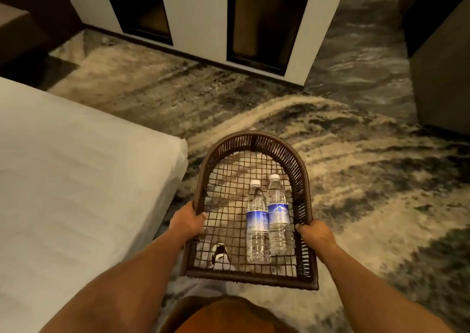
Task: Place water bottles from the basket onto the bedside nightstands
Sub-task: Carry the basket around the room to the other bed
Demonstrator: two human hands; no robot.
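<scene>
I carry a dark brown wicker basket (254,139) with an arched far rim and an open mesh floor, held level in front of me. My left hand (187,222) grips its left rim and my right hand (316,234) grips its right rim. Two clear water bottles with blue labels and white caps lie side by side on the mesh at the right: the left bottle (257,220) and the right bottle (279,213), caps pointing away from me. No nightstand is in view.
A bed with white sheets (76,180) fills the left, its corner close to the basket. Patterned beige and dark carpet (368,180) stretches ahead. A white-framed cabinet with dark panels (198,14) stands at the back. A dark furniture block (442,78) sits right. My shoe (220,252) shows through the mesh.
</scene>
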